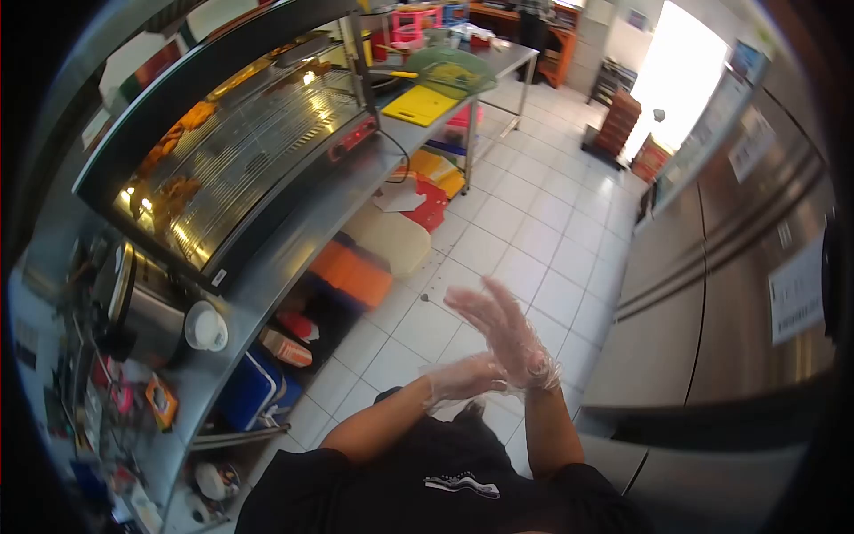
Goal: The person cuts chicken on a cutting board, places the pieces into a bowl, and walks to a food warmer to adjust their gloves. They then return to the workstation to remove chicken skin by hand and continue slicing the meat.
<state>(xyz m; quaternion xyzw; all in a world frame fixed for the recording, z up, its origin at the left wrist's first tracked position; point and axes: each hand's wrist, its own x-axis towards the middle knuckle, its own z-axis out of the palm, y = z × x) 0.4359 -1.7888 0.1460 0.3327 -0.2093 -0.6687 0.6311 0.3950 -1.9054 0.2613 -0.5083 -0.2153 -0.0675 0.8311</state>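
Observation:
Thin clear plastic gloves cover both hands, which meet in front of my black shirt. My right hand (500, 327) is raised with its fingers stretched out toward the upper left, and it holds nothing. At its wrist, my left hand (464, 377) is closed on the loose, crinkled cuff of the right plastic glove (539, 368). The left fingertips are partly hidden behind the right palm and wrist.
A steel counter (294, 258) on my left carries a lit food warmer (258, 151) and a white tub (206, 327). Below are a blue cooler (253, 387) and an orange crate (351, 274). Steel refrigerators (658, 329) line the right. Farther off stands a yellow cutting board (420, 106) on a table.

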